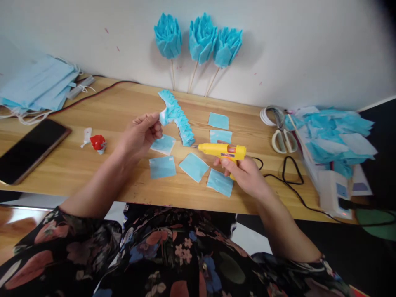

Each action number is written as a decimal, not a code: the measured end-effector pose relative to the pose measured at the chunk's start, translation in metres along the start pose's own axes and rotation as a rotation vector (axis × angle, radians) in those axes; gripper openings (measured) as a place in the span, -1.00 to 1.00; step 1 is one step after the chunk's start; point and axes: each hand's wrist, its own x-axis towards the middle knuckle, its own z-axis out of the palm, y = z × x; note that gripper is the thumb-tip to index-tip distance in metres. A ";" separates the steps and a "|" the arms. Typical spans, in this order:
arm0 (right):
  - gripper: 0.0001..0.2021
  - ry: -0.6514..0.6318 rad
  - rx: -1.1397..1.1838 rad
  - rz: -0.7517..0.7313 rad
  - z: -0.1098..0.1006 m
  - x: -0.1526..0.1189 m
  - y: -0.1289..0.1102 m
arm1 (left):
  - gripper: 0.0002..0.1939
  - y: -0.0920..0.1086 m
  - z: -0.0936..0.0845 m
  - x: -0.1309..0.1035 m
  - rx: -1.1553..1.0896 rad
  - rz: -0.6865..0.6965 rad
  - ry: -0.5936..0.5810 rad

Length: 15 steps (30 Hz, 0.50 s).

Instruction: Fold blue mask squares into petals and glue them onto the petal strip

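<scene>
My left hand (145,130) is closed in a pinch on one side of a folded blue fabric strip (177,115), whose edge is pleated in a row of points. In my right hand (243,171) is a yellow glue gun (221,150), its metal nozzle pointing left at the strip's lower end. Whether nozzle and strip touch I cannot tell. Around them on the wooden table (130,103) lie several blue fabric squares, among them one square (162,167) below my left hand and another (220,182) beside my right hand.
Three blue fabric flowers (202,39) on sticks lean against the wall. Face masks (40,82) and a phone (32,150) lie left, near a crumpled red wrapper (98,142). Scissors (284,140), a tape roll (267,116), blue scraps (337,132), a power strip (334,192) and a black cord (298,198) are right.
</scene>
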 end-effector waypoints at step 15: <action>-0.61 0.024 -0.226 -0.050 0.012 0.023 -0.012 | -0.65 0.009 -0.002 -0.006 -0.132 -0.051 -0.080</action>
